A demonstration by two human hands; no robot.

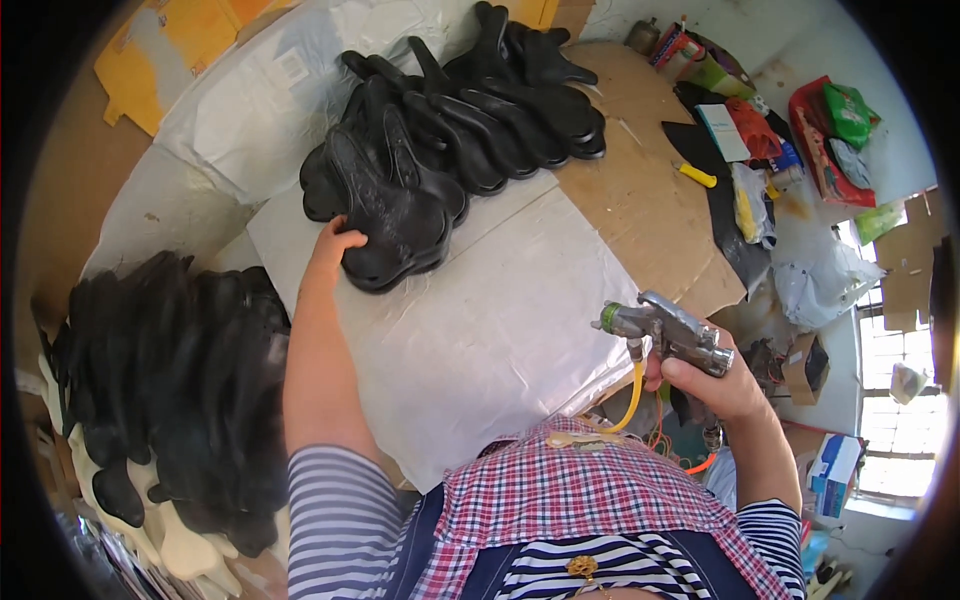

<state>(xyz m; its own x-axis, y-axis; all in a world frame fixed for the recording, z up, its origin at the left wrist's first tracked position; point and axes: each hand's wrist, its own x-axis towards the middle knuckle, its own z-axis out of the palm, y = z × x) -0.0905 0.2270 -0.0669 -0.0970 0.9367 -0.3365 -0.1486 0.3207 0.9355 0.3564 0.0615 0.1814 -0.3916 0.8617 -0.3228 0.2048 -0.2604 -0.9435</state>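
I see my left hand [333,243] with fingers curled on the edge of the nearest black saddle cover [395,215], which lies at the front of a row of black covers [480,110] on a pale plastic sheet [500,320]. My right hand [712,385] is wrapped tight around a metal spray gun [665,330] with a yellow hose [632,395]. A second dark pile [180,380] sits to my left.
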